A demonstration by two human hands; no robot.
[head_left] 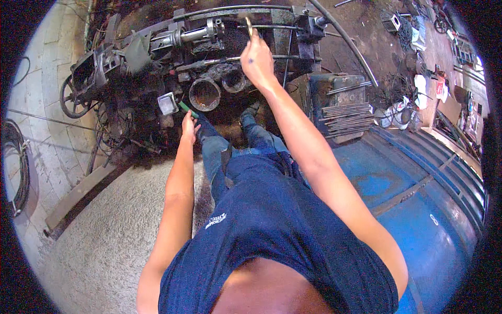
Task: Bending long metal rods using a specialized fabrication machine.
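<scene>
A dark, greasy lathe-like machine [180, 39] with metal rods stretches across in front of me. My right hand [257, 58] reaches out over its long rods, fingers closed on a short, slim, tan-coloured tool [249, 26]. The tool's far end is blurred, so its kind cannot be made out. Lower and to the left, my left hand [190, 127] has its fingers at a green handle [185, 108], gripping its near end. Beside that handle is a square pale lamp or box [168, 103]. Two round pipe openings [204, 94] sit between my hands, low on the machine.
A spoked handwheel [77, 97] juts out at the machine's left end. To my right stand a dark box [334, 86], a stack of metal rods [346, 118] and a large blue metal surface [389, 183]. A coiled black hose [21, 167] hangs at the far left.
</scene>
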